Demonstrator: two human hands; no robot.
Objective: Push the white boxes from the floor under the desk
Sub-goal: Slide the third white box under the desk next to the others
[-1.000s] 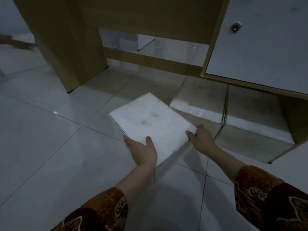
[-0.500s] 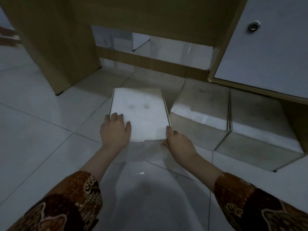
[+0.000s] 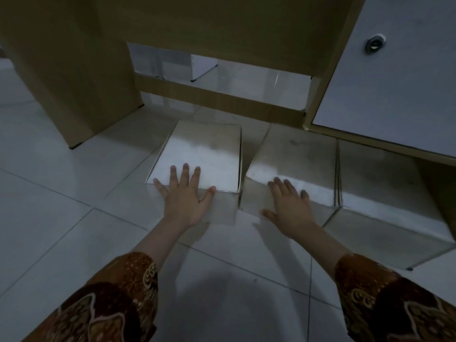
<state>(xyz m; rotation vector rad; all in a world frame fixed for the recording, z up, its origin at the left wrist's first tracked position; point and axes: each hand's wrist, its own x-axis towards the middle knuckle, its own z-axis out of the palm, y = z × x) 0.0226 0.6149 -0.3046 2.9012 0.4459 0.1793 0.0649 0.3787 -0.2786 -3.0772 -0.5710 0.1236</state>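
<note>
Three white boxes lie side by side on the tiled floor at the desk's opening. The left white box [image 3: 202, 154] sits squared up, its far end in the desk's shadow. My left hand [image 3: 183, 196] lies flat with fingers spread against its near edge. My right hand [image 3: 287, 206] rests flat with fingers apart on the near face of the middle white box [image 3: 296, 154]. The right white box [image 3: 385, 183] lies partly beneath the desk's cabinet. Neither hand grips anything.
The wooden desk has a side panel [image 3: 71, 77] on the left, a low crossbar [image 3: 217, 95] at the back, and a white cabinet door [image 3: 394, 80] with a lock on the right. Another white object [image 3: 177, 66] stands behind the crossbar. Tiled floor [image 3: 61, 206] stretches left.
The left box was turned square and slid forward toward the desk, beside the middle box. My right hand left it and now rests on the middle box; my left hand spread flat.
</note>
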